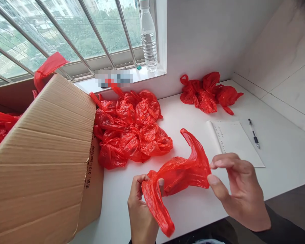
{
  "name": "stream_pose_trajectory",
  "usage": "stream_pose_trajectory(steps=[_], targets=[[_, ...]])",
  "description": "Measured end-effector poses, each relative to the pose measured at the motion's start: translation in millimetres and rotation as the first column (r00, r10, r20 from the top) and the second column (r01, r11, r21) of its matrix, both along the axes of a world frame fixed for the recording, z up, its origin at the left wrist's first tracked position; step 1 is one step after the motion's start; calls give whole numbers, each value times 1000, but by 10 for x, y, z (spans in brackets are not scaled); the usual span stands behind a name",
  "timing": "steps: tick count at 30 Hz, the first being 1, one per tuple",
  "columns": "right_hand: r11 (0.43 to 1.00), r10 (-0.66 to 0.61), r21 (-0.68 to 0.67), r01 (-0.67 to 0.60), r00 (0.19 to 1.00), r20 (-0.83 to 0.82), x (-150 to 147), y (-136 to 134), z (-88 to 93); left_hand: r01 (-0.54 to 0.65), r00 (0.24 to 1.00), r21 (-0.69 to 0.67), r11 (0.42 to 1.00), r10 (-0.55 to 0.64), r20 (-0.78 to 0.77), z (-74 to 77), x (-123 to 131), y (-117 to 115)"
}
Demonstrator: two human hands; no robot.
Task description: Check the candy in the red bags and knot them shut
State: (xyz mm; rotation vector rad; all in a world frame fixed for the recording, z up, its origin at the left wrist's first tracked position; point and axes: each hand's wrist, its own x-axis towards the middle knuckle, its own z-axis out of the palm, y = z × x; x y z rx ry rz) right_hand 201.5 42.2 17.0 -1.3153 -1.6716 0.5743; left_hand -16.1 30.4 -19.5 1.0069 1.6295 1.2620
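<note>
A crumpled red plastic bag (179, 174) is stretched between my two hands above the white table's (188, 210) front edge. My left hand (139, 210) is closed round the bag's left end, whose tail hangs down past my wrist. My right hand (237, 189) pinches the bag's right end between thumb and forefinger, with one handle loop sticking up. A heap of several knotted red bags (132, 130) lies on the table just behind the held bag.
An open cardboard box (48, 159) with red bags inside fills the left. A smaller pile of knotted red bags (208, 91) lies at the back right. A notebook (235, 142) and a pen (254, 134) lie at right. A water bottle (147, 35) stands on the windowsill.
</note>
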Motion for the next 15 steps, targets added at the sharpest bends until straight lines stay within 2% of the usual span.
stream_pose_trajectory(steps=[2,4,6,9,12,15], targets=[[964,264,-17,-264,961,85,-95,23,63,16,1000,-4,1000,-16,-4,23,10,-2],[908,419,-92,-409,872,252,-179,91,58,28,1000,1,1000,-28,-10,19,-13,-13],[902,429,-133,-411,810,400,-235,162,1,34,999,13,999,-34,-13,-6,-54,-29],[912,407,-192,-361,754,516,-252,207,-73,6,1000,9,1000,-6,-13,-48,-109,-50],[907,419,-228,-354,716,558,-228,187,-58,-20,1000,-15,1000,20,13,-53,-121,-61],[870,487,-350,-346,707,512,-215,161,-34,-6,999,-37,999,8,53,-4,-95,-65]])
